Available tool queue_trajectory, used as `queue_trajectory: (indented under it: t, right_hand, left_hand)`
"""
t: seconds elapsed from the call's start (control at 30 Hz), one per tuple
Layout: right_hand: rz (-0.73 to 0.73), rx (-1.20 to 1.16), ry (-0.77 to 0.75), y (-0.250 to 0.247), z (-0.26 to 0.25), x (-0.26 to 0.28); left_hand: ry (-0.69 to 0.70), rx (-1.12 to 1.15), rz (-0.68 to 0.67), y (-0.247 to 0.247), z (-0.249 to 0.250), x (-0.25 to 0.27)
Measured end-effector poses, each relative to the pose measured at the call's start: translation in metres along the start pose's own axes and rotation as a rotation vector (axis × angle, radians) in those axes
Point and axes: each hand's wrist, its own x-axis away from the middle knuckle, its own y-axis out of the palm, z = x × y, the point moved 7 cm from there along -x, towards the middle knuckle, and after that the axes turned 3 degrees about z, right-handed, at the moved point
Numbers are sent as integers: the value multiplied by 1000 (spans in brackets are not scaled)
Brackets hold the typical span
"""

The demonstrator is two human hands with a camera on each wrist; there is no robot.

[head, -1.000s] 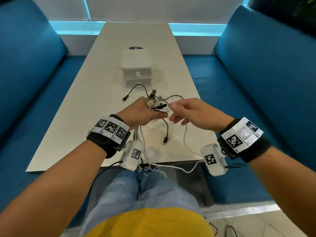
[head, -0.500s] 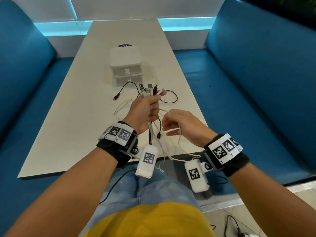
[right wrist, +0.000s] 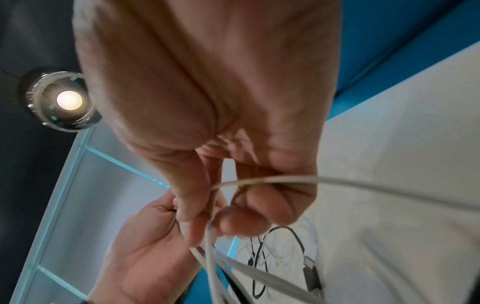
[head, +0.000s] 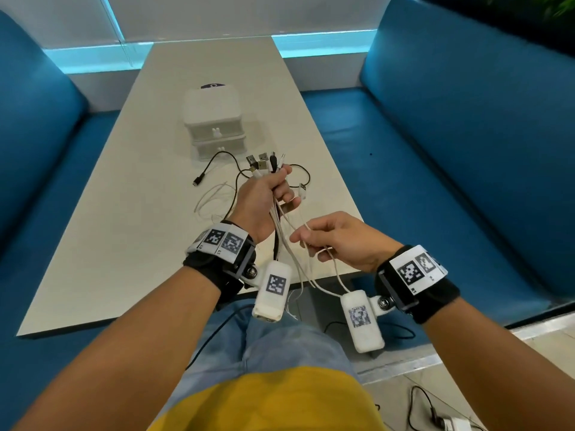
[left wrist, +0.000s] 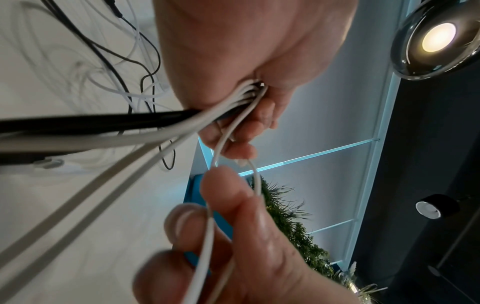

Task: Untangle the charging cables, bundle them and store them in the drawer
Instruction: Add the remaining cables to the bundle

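Left hand [head: 261,197] fisted round the cables [head: 281,225], plugs [head: 264,163] fanned above the fingers [head: 287,194], strands trailing down past the wrist toward the table's [head: 124,244] near edge. Right hand [head: 345,244] just nearer and right, thumb and fingertips [left wrist: 226,185] pinching one white cable [left wrist: 207,226] looped out of that bundle, other fingers loosely curled. Farther out, slack black and white loops on the tabletop left of and beyond the left hand; drawer unit [head: 214,119] beyond, both drawers closed.
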Motion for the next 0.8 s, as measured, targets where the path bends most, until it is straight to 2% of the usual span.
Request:
queue_trajectory:
  t: [0.17,0.27,0.4,0.47,0.57,0.7,0.8]
  right_hand:
    - [44,10,-24,-7,-1,11]
    - [118,68,-62,-25,-8,21]
    - [290,164,-105,-48,-7,33]
    - [394,181,-114,-61,-1,38]
    - [543,118,-100,-79,16,46]
    - [609,137,-84,-77,31,48]
    - [630,209,-134,-67,31,47]
  left_hand:
    - [11,-67,30,7,-6,-2]
    - [40,-155,139,3,-3,-4]
    - [80,-342,262,0,-5,-6]
    - [86,-434,253,3,-7,-4]
    - [60,-408,211,5,-9,-3]
    - [72,-452,91,32,-18,6]
    - [183,-577,-26,68,-28,16]
